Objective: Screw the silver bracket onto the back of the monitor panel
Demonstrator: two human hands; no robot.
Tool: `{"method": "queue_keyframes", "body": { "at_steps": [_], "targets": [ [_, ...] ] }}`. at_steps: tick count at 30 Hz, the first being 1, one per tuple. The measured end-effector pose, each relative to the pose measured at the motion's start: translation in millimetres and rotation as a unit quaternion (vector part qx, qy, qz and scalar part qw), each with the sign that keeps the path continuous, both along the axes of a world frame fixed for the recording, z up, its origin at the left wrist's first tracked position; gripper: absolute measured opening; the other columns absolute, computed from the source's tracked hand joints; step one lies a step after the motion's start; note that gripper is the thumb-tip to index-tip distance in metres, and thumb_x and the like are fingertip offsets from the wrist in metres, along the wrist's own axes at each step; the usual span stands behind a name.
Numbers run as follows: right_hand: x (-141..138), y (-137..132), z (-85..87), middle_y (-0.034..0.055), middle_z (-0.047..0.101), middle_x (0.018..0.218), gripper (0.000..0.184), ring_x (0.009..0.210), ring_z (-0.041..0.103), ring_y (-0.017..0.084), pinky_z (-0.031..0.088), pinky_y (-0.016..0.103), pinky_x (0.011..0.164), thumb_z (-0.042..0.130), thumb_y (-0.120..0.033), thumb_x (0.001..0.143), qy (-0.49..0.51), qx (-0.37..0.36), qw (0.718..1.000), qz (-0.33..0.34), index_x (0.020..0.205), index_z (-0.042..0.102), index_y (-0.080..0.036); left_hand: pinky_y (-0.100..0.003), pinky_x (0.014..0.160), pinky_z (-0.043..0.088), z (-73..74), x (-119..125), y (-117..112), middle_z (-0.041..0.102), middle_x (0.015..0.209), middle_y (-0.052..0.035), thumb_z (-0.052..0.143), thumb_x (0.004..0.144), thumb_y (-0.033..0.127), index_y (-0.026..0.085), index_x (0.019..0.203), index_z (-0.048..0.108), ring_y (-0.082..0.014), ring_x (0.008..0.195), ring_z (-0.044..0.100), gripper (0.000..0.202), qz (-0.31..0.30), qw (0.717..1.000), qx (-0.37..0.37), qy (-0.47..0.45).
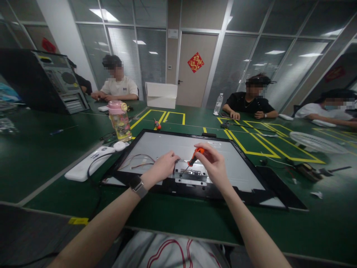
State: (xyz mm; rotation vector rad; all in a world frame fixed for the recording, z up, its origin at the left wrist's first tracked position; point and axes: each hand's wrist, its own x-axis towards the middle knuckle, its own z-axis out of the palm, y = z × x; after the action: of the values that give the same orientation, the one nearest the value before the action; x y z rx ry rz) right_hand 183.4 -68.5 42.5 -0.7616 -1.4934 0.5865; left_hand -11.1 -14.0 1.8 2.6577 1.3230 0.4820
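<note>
Grips orange-handled screwdriver in right hand, fingers pinched round the handle, tip angled down toward 7 o'clock onto metal plate on the back of the monitor panel, flat on green table, dead centre. Rests left hand on the panel at the plate's 9 o'clock edge, fingers curled narrow, cannot tell if pinching anything, watch on wrist, loose wires at 9 o'clock of it. Shows pink-lidded bottle at panel's 10 o'clock, red screwdriver at 12, white fan grille at 2.
</note>
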Motion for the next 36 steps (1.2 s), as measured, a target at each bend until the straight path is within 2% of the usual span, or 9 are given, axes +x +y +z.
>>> {"method": "queue_keyframes", "body": {
  "at_steps": [4, 8, 11, 17, 21, 25, 28, 32, 36],
  "targets": [
    [2.4, -1.1, 0.4, 0.0040, 0.068, 0.101, 0.022, 0.090, 0.065, 0.019, 0.052, 0.037, 0.085, 0.055, -0.030, 0.093, -0.016, 0.001, 1.000, -0.009, 0.108, 0.071, -0.029, -0.030, 0.089, 0.048, -0.7, -0.7, 0.1, 0.058, 0.106, -0.0088, 0.037, 0.092, 0.010, 0.018, 0.121, 0.062, -0.0183, 0.094, 0.060, 0.040, -0.001, 1.000, 0.000, -0.006],
    [2.3, -2.9, 0.8, 0.0064, 0.068, 0.119, 0.031, 0.100, 0.067, 0.022, 0.051, 0.045, 0.094, 0.048, -0.029, 0.096, -0.011, -0.017, 0.999, 0.034, 0.123, 0.064, -0.030, -0.031, 0.087, 0.048, -0.9, -0.2, 0.2, 0.058, 0.106, -0.0093, 0.036, 0.092, 0.010, 0.017, 0.122, 0.061, -0.0188, 0.092, 0.060, 0.040, -0.003, 1.000, 0.002, -0.001],
    [0.5, -2.9, 0.9, 0.0069, 0.070, 0.112, 0.030, 0.096, 0.068, 0.022, 0.054, 0.044, 0.089, 0.052, -0.031, 0.094, -0.005, -0.026, 0.999, 0.034, 0.122, 0.064, -0.029, -0.031, 0.087, 0.048, -0.2, 0.1, -0.1, 0.058, 0.107, -0.0095, 0.037, 0.092, 0.010, 0.017, 0.123, 0.061, -0.0190, 0.092, 0.060, 0.040, 0.000, 1.000, 0.003, 0.004],
    [-0.2, 0.3, 0.5, 0.0028, 0.064, 0.092, 0.019, 0.084, 0.063, 0.018, 0.054, 0.033, 0.075, 0.069, -0.027, 0.083, -0.005, 0.014, 1.000, -0.024, 0.101, 0.073, -0.028, -0.030, 0.086, 0.048, 0.5, -0.5, -0.4, 0.058, 0.105, -0.0088, 0.037, 0.092, 0.010, 0.017, 0.122, 0.061, -0.0186, 0.091, 0.060, 0.040, -0.006, 1.000, 0.008, 0.009],
    [2.2, -0.7, 0.7, 0.0057, 0.067, 0.103, 0.025, 0.096, 0.063, 0.021, 0.052, 0.038, 0.086, 0.056, -0.030, 0.092, -0.034, 0.015, 0.999, -0.035, 0.112, 0.070, -0.028, -0.030, 0.086, 0.048, 0.1, -0.2, -0.3, 0.058, 0.105, -0.0088, 0.037, 0.091, 0.010, 0.017, 0.122, 0.061, -0.0187, 0.091, 0.060, 0.040, -0.001, 1.000, 0.008, 0.011],
    [2.6, -2.4, 0.5, 0.0072, 0.068, 0.117, 0.032, 0.103, 0.066, 0.023, 0.051, 0.045, 0.093, 0.048, -0.030, 0.096, -0.017, -0.008, 1.000, 0.011, 0.125, 0.063, -0.029, -0.031, 0.088, 0.048, 0.5, 0.1, -0.6, 0.058, 0.107, -0.0093, 0.036, 0.091, 0.009, 0.017, 0.122, 0.061, -0.0189, 0.093, 0.060, 0.040, -0.003, 1.000, 0.006, 0.008],
    [1.4, -1.7, -0.1, 0.0074, 0.070, 0.110, 0.032, 0.099, 0.067, 0.023, 0.054, 0.043, 0.088, 0.052, -0.032, 0.094, -0.013, -0.016, 1.000, 0.004, 0.123, 0.064, -0.028, -0.031, 0.086, 0.048, 2.1, 0.2, -1.6, 0.058, 0.107, -0.0097, 0.036, 0.092, 0.009, 0.017, 0.122, 0.061, -0.0191, 0.092, 0.060, 0.039, -0.003, 1.000, 0.004, 0.008],
    [0.4, 1.0, -0.2, 0.0038, 0.066, 0.093, 0.022, 0.085, 0.065, 0.020, 0.054, 0.039, 0.081, 0.064, -0.029, 0.087, -0.018, 0.008, 0.999, -0.041, 0.107, 0.072, -0.027, -0.032, 0.085, 0.048, 4.3, 0.6, -3.0, 0.058, 0.107, -0.0099, 0.037, 0.092, 0.010, 0.017, 0.122, 0.061, -0.0191, 0.090, 0.060, 0.039, -0.001, 1.000, -0.001, 0.009],
    [1.8, 0.9, 1.0, 0.0048, 0.066, 0.097, 0.022, 0.091, 0.063, 0.021, 0.052, 0.041, 0.083, 0.058, -0.029, 0.091, -0.039, 0.025, 0.997, -0.059, 0.109, 0.071, -0.028, -0.031, 0.087, 0.048, 2.5, 0.7, -1.7, 0.058, 0.107, -0.0095, 0.036, 0.092, 0.010, 0.018, 0.123, 0.061, -0.0184, 0.092, 0.060, 0.040, 0.001, 1.000, -0.006, 0.002]
  ]
}}
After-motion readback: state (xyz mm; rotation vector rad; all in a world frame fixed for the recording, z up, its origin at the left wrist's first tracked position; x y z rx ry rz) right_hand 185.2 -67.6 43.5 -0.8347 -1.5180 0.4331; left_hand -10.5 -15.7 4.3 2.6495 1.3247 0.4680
